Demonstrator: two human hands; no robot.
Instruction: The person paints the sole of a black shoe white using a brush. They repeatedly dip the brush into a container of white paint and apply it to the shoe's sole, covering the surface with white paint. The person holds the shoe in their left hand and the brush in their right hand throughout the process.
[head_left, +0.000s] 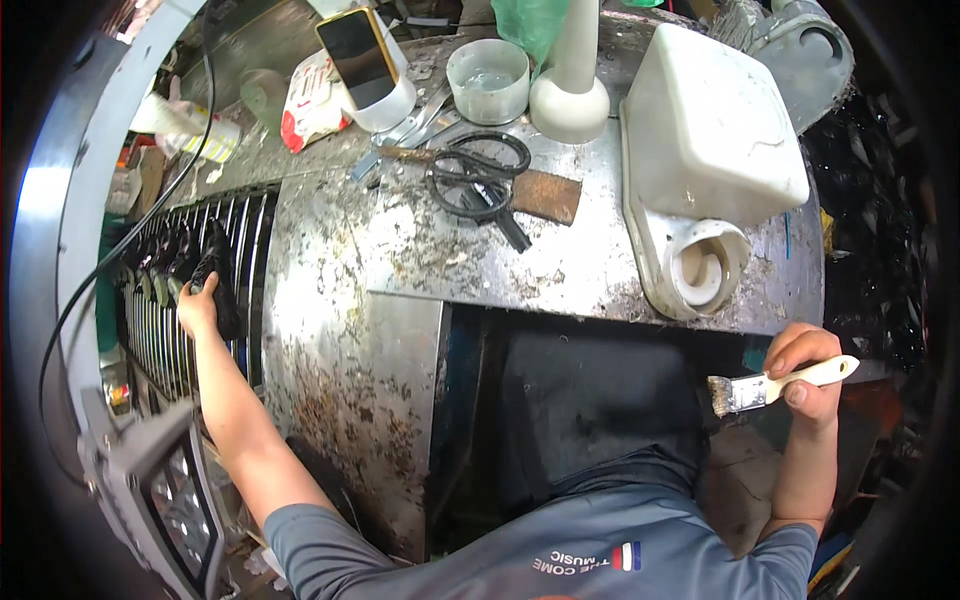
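Observation:
At the far left, my left hand (pixel 199 305) is closed on the lower part of a black shoe (pixel 219 275) that stands on a rack of metal rods (pixel 160 345). Several other dark shoes (pixel 165 260) with pale undersides sit beside it on the rods. On the right, past the table's front edge, my right hand (pixel 808 368) grips a flat paintbrush (pixel 745 393) by its pale handle. The brush's bristles point left and look stained. Nearest to this hand on the table is a white glue pot (pixel 715 125) with a round cup (pixel 703 268) at its front.
Black-handled scissors (pixel 480 190) lie on the stained metal table (pixel 330 230) by a rusty brown block (pixel 547 197). Behind them are a clear round tub (pixel 488 85), a phone (pixel 357 58) and a white post (pixel 572 70). A lamp (pixel 165 490) stands at the lower left; a black cable (pixel 135 235) hangs nearby.

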